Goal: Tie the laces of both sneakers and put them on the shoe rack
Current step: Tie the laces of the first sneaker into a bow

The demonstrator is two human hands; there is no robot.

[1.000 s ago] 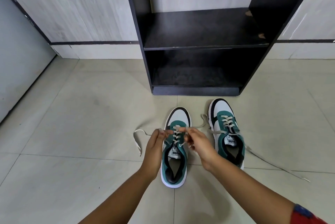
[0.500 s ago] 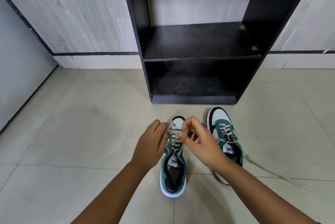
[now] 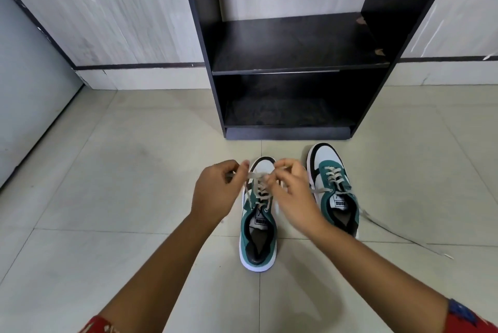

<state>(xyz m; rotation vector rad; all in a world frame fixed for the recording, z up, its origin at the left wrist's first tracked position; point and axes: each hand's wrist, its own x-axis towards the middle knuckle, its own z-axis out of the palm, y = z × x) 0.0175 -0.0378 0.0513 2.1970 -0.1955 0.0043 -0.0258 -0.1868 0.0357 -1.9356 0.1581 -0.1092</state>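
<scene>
Your left hand (image 3: 215, 192) and right hand (image 3: 293, 195) each pinch the beige lace (image 3: 260, 189) of the green-and-white left sneaker (image 3: 258, 224); the knot is unfinished. The sneaker beside your right grip (image 3: 334, 187) is untied, and the black wooden shoe rack (image 3: 291, 44) holds nothing.

Glossy floor tiles (image 3: 129, 176), matt dark-wood rack (image 3: 291, 46)

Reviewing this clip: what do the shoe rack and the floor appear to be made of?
Shoe rack: probably laminated board, matte black; chipped spots near the shelf's right end show paler material underneath. Floor: likely ceramic tile, pale beige with a soft sheen; thin grout lines divide it.
</scene>
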